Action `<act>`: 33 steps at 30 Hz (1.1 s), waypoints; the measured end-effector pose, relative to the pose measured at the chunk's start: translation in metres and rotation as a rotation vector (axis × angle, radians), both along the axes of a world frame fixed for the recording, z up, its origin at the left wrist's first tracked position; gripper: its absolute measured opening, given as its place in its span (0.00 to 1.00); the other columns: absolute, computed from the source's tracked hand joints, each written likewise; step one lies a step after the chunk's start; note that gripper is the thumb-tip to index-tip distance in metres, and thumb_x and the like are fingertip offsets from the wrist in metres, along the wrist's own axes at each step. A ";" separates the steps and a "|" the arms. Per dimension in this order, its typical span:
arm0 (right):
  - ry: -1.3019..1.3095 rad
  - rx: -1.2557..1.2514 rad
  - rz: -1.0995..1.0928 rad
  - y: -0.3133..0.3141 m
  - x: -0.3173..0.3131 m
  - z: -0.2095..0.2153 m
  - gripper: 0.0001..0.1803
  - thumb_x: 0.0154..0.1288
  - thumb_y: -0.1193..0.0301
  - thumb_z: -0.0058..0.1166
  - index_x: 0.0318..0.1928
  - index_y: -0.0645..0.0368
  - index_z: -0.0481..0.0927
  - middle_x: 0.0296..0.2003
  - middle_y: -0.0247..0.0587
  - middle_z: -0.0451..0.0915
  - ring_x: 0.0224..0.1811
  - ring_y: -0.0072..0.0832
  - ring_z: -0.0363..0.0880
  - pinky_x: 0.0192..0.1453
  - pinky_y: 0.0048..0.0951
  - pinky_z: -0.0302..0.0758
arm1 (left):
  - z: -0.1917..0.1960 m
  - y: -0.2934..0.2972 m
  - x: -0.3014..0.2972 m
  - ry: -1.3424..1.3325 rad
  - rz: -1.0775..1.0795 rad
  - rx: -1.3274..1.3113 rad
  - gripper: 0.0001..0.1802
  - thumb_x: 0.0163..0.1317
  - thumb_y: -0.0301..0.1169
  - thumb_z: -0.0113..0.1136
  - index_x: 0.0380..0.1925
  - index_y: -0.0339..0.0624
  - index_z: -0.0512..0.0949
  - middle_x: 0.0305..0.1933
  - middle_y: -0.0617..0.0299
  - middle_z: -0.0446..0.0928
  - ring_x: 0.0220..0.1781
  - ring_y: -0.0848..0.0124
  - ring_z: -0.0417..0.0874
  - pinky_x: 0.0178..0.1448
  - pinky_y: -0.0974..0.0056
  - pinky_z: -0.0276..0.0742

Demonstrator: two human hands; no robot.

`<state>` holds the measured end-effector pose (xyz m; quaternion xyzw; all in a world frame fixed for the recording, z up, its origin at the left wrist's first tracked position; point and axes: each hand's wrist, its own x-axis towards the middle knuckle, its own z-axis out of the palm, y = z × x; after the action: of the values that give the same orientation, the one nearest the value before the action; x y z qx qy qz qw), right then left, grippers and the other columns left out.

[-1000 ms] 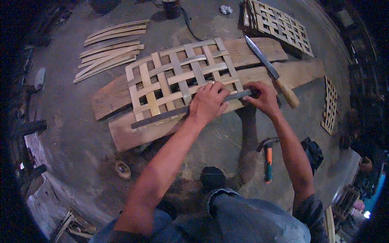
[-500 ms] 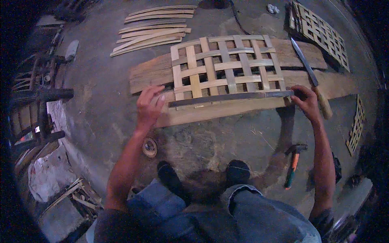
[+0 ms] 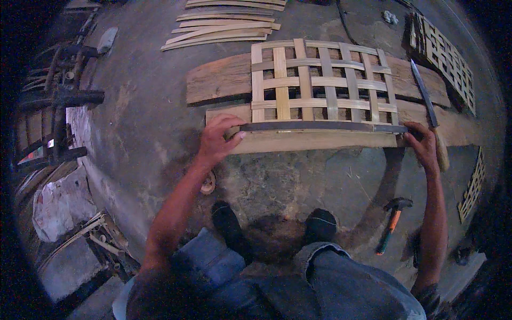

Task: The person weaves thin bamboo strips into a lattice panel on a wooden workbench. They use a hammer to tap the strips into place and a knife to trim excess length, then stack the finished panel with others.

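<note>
Between left hand (image 3: 218,140) and right hand (image 3: 422,145): dark strip (image 3: 309,126) along woven slat panel (image 3: 328,81).
Left grip: pinching strip end, previously clear.
Right grip: pinching opposite end, unchanged.

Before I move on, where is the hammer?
In the head view, the hammer lies on the floor at lower right, between the right foot and the right forearm.

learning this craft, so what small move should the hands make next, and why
I'd probably nudge the dark strip evenly toward the rest of the woven panel: it lies along the near edge, gaps separate it from the nearest row, and the left hand and right hand are at its opposite ends.
</note>
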<state>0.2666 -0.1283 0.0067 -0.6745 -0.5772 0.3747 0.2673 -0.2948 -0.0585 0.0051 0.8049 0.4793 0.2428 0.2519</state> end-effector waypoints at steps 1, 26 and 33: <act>-0.002 0.001 0.008 0.000 0.000 0.001 0.18 0.63 0.73 0.61 0.53 0.66 0.80 0.44 0.39 0.82 0.47 0.24 0.79 0.50 0.29 0.79 | 0.000 0.000 0.000 -0.004 0.003 0.005 0.17 0.48 0.28 0.72 0.42 0.44 0.83 0.44 0.57 0.82 0.49 0.59 0.82 0.55 0.57 0.75; 0.012 -0.008 0.004 0.000 0.005 -0.010 0.22 0.61 0.73 0.62 0.55 0.65 0.77 0.47 0.38 0.80 0.49 0.24 0.79 0.51 0.29 0.79 | -0.010 -0.001 -0.001 0.009 0.008 0.024 0.20 0.44 0.31 0.75 0.41 0.48 0.83 0.44 0.60 0.81 0.50 0.60 0.81 0.55 0.55 0.73; -0.021 0.039 0.008 -0.001 0.007 -0.014 0.24 0.58 0.75 0.63 0.56 0.65 0.77 0.50 0.39 0.80 0.51 0.25 0.78 0.53 0.29 0.78 | -0.010 0.001 0.007 0.057 0.005 0.079 0.22 0.42 0.35 0.76 0.40 0.51 0.83 0.44 0.61 0.80 0.50 0.60 0.80 0.55 0.54 0.72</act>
<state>0.2733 -0.1289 -0.0075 -0.6707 -0.5898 0.3576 0.2729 -0.2876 -0.0578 -0.0047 0.8195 0.4784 0.2391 0.2058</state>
